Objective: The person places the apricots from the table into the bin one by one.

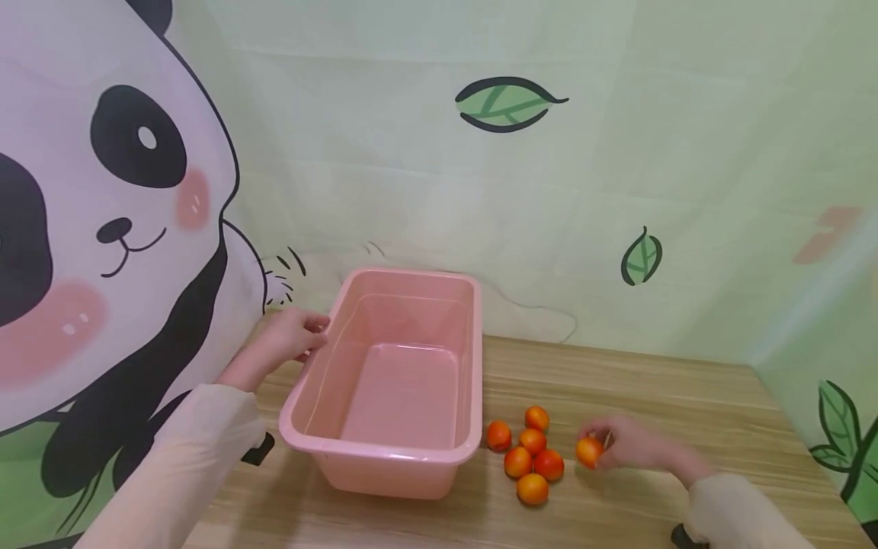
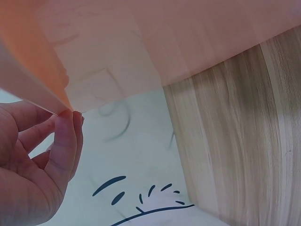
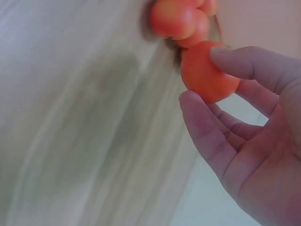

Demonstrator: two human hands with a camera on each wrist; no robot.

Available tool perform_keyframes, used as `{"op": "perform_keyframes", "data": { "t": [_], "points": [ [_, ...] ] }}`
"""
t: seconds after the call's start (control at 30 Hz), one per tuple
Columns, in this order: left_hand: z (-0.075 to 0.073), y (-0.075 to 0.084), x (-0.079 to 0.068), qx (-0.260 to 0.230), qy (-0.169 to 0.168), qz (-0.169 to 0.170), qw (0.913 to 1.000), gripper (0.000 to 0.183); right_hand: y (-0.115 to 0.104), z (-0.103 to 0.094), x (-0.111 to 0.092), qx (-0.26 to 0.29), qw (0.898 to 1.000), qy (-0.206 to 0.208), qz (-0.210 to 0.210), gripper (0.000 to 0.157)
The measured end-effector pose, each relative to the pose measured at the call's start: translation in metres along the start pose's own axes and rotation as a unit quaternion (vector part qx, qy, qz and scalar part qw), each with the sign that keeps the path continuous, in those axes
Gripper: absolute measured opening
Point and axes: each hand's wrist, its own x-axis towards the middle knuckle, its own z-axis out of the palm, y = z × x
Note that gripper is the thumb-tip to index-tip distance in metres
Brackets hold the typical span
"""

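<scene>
A pink plastic basin (image 1: 387,474) stands on the wooden table, its inner floor showing in the head view. At its left side, my left hand (image 1: 296,335) pinches the rim between thumb and fingers, seen close in the left wrist view with the translucent basin wall (image 2: 211,37) above. To the right, my right hand (image 1: 627,442) holds a round orange-red fruit (image 3: 207,73) between thumb and fingertips. Several similar fruits (image 1: 532,441) lie in a cluster between the basin and my right hand.
The wood-grain table (image 1: 617,381) runs back to a pale green cloth backdrop (image 1: 384,191) printed with leaves. A large panda print (image 1: 137,252) covers the left side. A thin cable (image 1: 542,307) trails against the cloth behind the basin.
</scene>
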Motion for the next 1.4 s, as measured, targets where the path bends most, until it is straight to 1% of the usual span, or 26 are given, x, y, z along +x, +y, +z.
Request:
{"op": "perform_keyframes", "data": {
  "t": [0.13,0.23,0.3,0.37,0.43,0.53,0.7,0.83,0.9,1.13,1.2,1.3,1.4],
  "points": [
    [0.000,-0.001,0.000,-0.008,-0.003,-0.001,1.0000,0.045,-0.013,-0.010,0.003,-0.027,1.000,-0.012,-0.003,0.040],
    [0.000,-0.001,0.001,-0.012,-0.004,0.000,0.9999,0.045,-0.025,-0.016,0.005,-0.028,0.999,-0.021,0.013,0.041],
    [0.000,-0.001,0.001,-0.016,-0.006,0.001,0.9999,0.045,-0.034,-0.020,0.006,-0.027,0.999,-0.021,0.026,0.042],
    [0.000,-0.001,0.001,-0.021,-0.006,0.002,0.9997,0.045,-0.044,-0.025,0.008,-0.034,0.999,-0.019,0.031,0.042],
    [0.001,0.000,0.001,-0.024,-0.006,0.004,0.9997,0.045,-0.053,-0.030,0.010,-0.040,0.999,-0.017,0.027,0.041],
    [0.000,0.000,0.000,-0.028,-0.003,0.005,0.9996,0.044,-0.066,-0.039,0.016,-0.055,0.998,-0.014,0.010,0.040],
    [0.001,-0.001,0.000,-0.035,-0.003,0.008,0.9993,0.044,-0.091,-0.053,0.025,-0.056,0.998,-0.020,-0.003,0.040],
    [0.001,-0.002,0.001,-0.044,-0.007,0.014,0.9989,0.045,-0.112,-0.062,0.035,-0.080,0.996,-0.022,-0.021,0.038],
    [0.001,-0.003,0.002,-0.048,-0.009,0.016,0.9987,0.045,-0.121,-0.066,0.039,-0.084,0.996,-0.028,-0.028,0.039],
    [0.002,-0.003,0.003,-0.049,-0.008,0.013,0.9987,0.045,-0.151,-0.071,0.058,-0.076,0.995,-0.049,-0.043,0.037],
    [0.002,-0.003,0.003,-0.048,-0.007,0.014,0.9987,0.045,-0.159,-0.071,0.063,-0.074,0.995,-0.052,-0.039,0.038],
    [0.002,-0.004,0.003,-0.047,-0.004,0.015,0.9988,0.045,-0.172,-0.068,0.070,-0.072,0.996,-0.057,-0.022,0.040],
    [0.002,-0.004,0.002,-0.047,-0.002,0.020,0.9987,0.044,-0.184,-0.065,0.077,-0.070,0.995,-0.065,-0.017,0.038]
  ]
}}
